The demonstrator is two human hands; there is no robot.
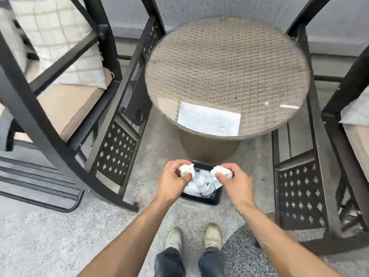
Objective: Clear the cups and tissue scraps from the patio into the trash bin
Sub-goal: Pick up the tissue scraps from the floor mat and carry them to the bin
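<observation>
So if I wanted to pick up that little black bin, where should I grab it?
Probably by the trash bin's top rim, from above, one hand on each long side. It stands upright and open on the floor, and the tissue scraps inside leave the rim bare.

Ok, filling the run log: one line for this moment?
left hand: grips white tissue wad | right hand: grips second wad | both above black trash bin
</observation>
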